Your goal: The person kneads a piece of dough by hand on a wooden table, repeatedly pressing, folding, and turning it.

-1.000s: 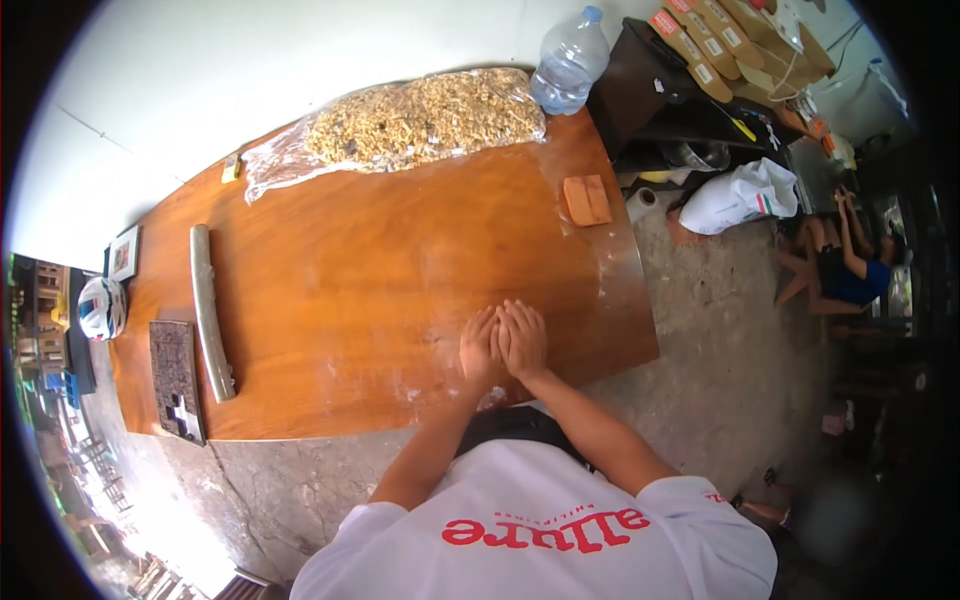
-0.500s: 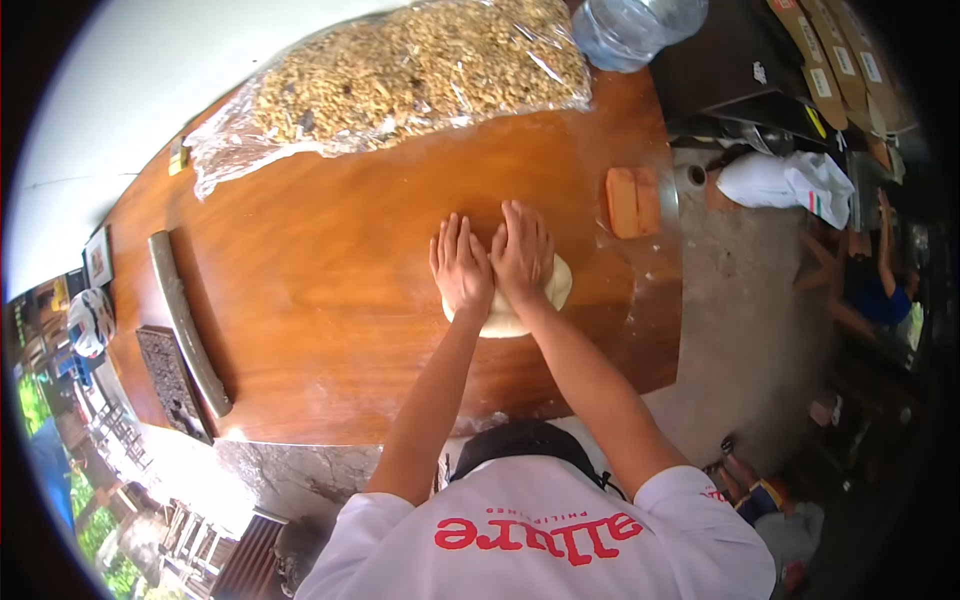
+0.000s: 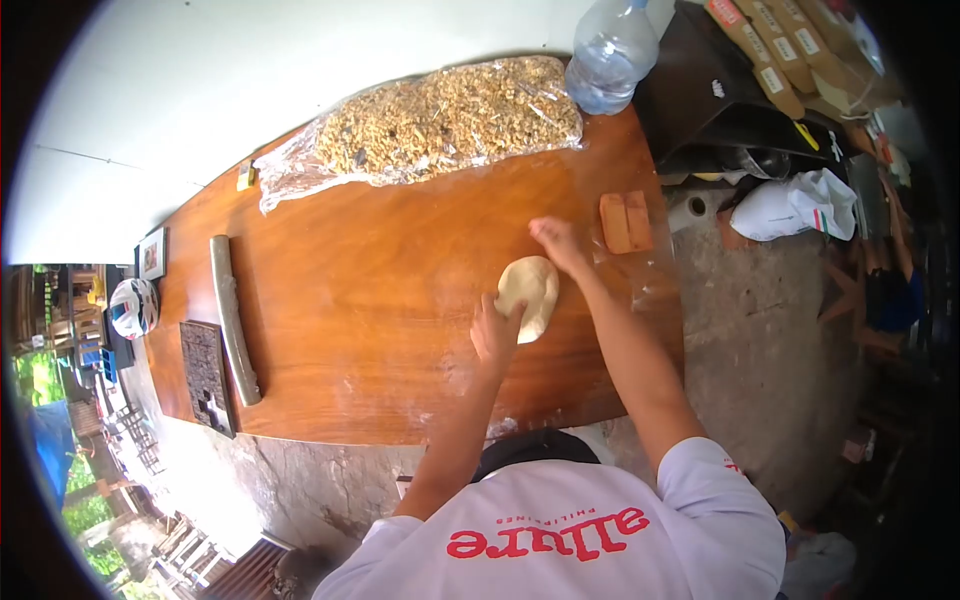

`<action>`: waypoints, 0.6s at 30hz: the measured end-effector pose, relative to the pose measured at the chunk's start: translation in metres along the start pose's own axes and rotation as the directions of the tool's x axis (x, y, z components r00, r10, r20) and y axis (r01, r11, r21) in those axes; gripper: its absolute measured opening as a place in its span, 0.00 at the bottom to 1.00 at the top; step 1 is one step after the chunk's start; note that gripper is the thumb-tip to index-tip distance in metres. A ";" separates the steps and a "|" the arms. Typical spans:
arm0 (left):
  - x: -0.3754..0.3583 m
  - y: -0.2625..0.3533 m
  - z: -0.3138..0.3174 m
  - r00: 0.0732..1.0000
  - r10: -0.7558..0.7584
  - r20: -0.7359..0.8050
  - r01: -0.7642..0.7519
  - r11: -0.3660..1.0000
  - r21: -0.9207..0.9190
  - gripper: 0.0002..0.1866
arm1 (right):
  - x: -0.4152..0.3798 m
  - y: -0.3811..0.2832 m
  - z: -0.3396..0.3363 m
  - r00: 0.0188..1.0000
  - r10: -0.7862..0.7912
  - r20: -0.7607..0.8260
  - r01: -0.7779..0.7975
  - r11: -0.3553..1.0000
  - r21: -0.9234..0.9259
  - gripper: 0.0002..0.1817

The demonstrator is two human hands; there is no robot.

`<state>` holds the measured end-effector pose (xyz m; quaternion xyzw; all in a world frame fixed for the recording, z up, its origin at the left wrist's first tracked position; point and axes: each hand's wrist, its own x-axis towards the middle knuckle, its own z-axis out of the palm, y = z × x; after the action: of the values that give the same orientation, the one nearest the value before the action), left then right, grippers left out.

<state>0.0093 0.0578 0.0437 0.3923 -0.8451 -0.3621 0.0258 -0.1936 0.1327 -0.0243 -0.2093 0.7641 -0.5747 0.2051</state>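
A pale, rounded piece of dough [image 3: 530, 290] is on the brown wooden table, close to the near edge. My left hand [image 3: 494, 328] grips its left side, with the thumb laid over the dough and the fingers along its edge. Just beyond the dough's upper right, my right hand [image 3: 558, 245] is closed with its fingers curled, apart from the dough. Nothing shows in that hand.
A clear plastic bag of brown crumbly pieces [image 3: 450, 120] lies along the wall, beside a big plastic bottle [image 3: 612, 60]. An orange-brown block [image 3: 625, 222] sits right. A long grey rod [image 3: 232, 320] and a dark carved board [image 3: 206, 375] lie left on the table [image 3: 370, 270].
Both hands were pressing flat on the dough side by side. My right hand has come off it and closed; my left now grips the dough's left side. The view has shifted.
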 end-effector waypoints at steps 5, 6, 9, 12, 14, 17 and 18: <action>-0.005 -0.036 -0.011 0.996 -0.078 0.049 0.085 0.983 -0.160 0.29 | -0.101 -0.043 0.054 0.997 -0.028 -0.072 -0.001 0.929 -0.370 0.19; 0.004 -0.052 -0.014 0.980 -0.090 0.175 0.133 0.959 -0.251 0.30 | -0.116 -0.049 0.061 0.975 -0.195 -0.104 0.120 0.862 -0.493 0.23; 0.030 -0.077 -0.009 0.932 0.019 0.362 0.151 0.888 -0.434 0.28 | -0.166 -0.068 0.074 0.925 -0.374 -0.064 0.243 0.713 -0.657 0.29; 0.024 -0.057 -0.008 0.953 0.226 -0.201 -0.299 0.806 -0.511 0.22 | -0.206 -0.080 0.075 0.924 -0.382 -0.017 0.265 0.673 -0.691 0.30; 0.013 -0.035 -0.009 0.960 0.275 -0.052 -0.251 0.764 -0.594 0.18 | -0.224 -0.083 0.073 0.917 -0.388 0.096 0.359 0.695 -0.623 0.32; 0.013 -0.050 -0.008 0.913 0.379 0.153 -0.313 0.889 -0.335 0.18 | -0.206 -0.104 0.051 0.958 -0.284 0.044 0.274 0.857 -0.436 0.22; 0.010 -0.053 -0.008 0.866 0.495 0.067 -0.459 0.842 -0.283 0.18 | -0.199 -0.099 0.046 0.985 -0.165 0.047 0.171 0.921 -0.350 0.18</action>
<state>0.0394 0.0238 0.0132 0.1365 -0.8614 -0.4772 0.1077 0.0054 0.1820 0.0735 -0.3121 0.8323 -0.4420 0.1204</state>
